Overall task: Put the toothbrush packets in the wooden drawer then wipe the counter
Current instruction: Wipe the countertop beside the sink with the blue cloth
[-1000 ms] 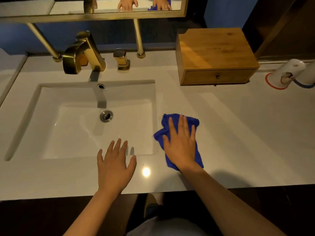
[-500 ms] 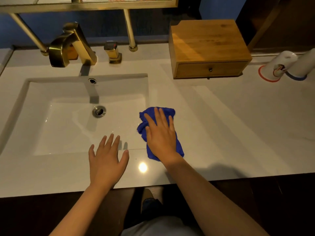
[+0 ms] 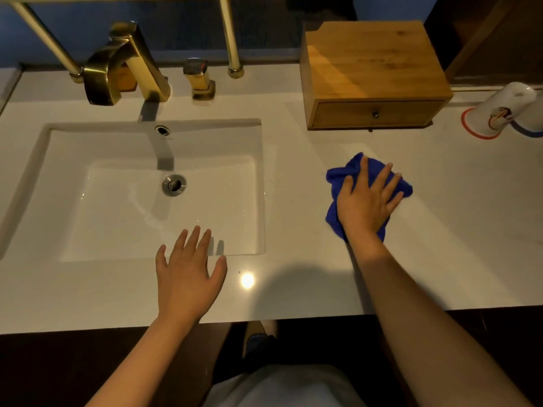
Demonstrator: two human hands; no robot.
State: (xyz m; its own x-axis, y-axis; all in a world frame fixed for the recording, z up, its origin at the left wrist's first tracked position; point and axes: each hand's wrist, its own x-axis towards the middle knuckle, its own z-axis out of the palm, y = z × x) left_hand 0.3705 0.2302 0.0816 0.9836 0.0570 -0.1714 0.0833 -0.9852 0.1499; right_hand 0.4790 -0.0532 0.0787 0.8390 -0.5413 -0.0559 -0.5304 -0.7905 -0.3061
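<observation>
**Drawer shut, wiping under way**

At lower centre of the frame, the left hand [image 3: 188, 274] lies flat on the counter [image 3: 293, 289] by the sink [image 3: 258, 183] edge, fingers spread, holding nothing. Right of centre, the right hand [image 3: 367, 204] presses flat on the blue cloth [image 3: 338, 177], fingers splayed rather than clenched. At upper right, the wooden drawer [image 3: 376, 113] is closed and no toothbrush packets are visible, so stowing looks finished; the counter's right stretch seemingly remains.

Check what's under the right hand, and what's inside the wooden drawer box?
Under the right hand: a crumpled blue cloth, pressed flat on the white counter. The counter patch beneath the cloth is covered. The wooden drawer box has its drawer shut, so its contents cannot be seen.
</observation>
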